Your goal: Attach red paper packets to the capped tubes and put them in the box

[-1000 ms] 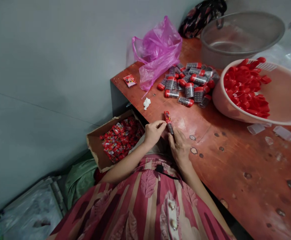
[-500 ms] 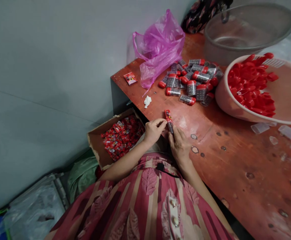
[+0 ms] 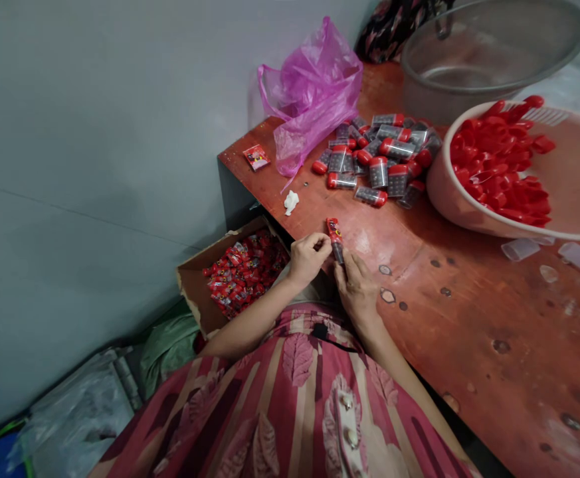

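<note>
A small clear tube (image 3: 338,251) with dark contents and a red printed wrapper (image 3: 334,230) round its upper part is held at the table's near edge. My right hand (image 3: 358,285) is closed round its lower end, with the fingers pointing away from me. Beside the wrapper, my left hand (image 3: 309,257) is closed in a pinch, its fingertips at the tube's left side. What lies between those fingertips is too small to make out. Beyond my hands lies a pile of clear tubes (image 3: 378,172) with red caps and dark contents.
Red plastic pieces (image 3: 499,166) fill part of a pink basin (image 3: 449,199) at right. Behind it stands a grey basin (image 3: 419,93). A purple bag (image 3: 314,93), a stack of red labels (image 3: 256,157) and white scrap (image 3: 291,202) lie left. Below, a cardboard box (image 3: 190,285) holds red-wrapped tubes (image 3: 240,272).
Both hands keep nearly the same hold on the tube. The camera view has shifted slightly, moving the table items a little in the picture.
</note>
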{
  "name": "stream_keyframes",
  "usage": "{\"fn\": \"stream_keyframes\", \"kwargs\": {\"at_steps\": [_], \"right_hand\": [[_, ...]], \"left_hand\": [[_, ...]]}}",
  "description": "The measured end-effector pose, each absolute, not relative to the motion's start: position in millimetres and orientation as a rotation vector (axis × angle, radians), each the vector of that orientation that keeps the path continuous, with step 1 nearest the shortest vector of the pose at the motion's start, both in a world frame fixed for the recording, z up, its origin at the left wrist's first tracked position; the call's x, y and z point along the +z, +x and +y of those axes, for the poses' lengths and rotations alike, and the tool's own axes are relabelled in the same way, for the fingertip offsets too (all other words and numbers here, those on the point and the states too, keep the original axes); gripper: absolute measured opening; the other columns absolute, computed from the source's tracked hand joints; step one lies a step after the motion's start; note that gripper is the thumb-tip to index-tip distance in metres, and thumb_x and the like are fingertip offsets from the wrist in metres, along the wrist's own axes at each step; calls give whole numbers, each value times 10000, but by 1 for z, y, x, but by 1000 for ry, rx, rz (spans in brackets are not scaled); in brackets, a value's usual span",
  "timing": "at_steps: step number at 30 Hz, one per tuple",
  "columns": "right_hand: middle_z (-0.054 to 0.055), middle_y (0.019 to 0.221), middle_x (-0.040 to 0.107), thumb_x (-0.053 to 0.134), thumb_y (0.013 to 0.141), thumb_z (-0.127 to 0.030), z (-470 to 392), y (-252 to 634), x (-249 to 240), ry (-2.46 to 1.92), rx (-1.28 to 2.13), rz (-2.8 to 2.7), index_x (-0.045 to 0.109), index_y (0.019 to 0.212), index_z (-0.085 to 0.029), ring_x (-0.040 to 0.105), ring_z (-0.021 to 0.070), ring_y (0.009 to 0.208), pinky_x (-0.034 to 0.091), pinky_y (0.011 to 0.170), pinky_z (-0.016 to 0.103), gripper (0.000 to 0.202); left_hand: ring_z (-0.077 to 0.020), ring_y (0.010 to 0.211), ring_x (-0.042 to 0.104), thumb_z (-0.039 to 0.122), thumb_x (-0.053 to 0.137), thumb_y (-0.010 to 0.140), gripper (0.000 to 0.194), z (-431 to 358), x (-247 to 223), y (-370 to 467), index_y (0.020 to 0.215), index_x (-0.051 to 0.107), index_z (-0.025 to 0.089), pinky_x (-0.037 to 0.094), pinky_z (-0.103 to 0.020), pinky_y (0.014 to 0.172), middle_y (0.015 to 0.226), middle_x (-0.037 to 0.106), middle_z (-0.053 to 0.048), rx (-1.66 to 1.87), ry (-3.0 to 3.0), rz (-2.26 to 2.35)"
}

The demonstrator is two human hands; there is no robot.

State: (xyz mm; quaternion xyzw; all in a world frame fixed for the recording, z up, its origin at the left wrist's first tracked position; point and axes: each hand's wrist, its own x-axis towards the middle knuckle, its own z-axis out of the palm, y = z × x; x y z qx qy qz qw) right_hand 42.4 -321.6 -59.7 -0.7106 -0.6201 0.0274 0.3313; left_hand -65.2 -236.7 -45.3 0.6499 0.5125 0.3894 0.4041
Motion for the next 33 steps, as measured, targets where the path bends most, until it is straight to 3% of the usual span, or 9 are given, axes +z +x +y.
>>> {"fn": "stream_keyframes", "kwargs": {"at_steps": [16,20,25,33], "right_hand": [[146,1126,670,471,893,-287,-319,40,-58,-1866,147,-1524,612,1161,-169,660,245,985,528,879,414,325],[126,1105,678,512,865,-320,-318,45,-51,-1800,387,-1313,631,1130,-185,649,244,995,518,894,434,320],[39,832,712,577,825,-383,-316,47,-39,-1479,938,-635,620,1060,-183,689,160,683,586,704,341,311],[5,781,702,652,780,-354,-318,27,-31,-1211,1165,-414,576,901,-183,663,106,568,583,583,246,222]], "left_hand": [[-126,642,598,258,553,772,120,-239,-51,-64,706,641,209,471,-243,687,677,643,-7,1008,1634,1265],[-121,576,614,399,592,757,230,-236,-50,-66,794,649,180,502,-237,555,691,650,-15,962,1180,1207],[-116,662,626,515,670,677,398,-239,-41,-59,823,634,147,521,-236,614,753,647,-29,848,831,965],[-14,422,344,446,694,693,339,-255,-23,-43,682,553,137,267,-152,391,543,443,62,887,623,846]]}}
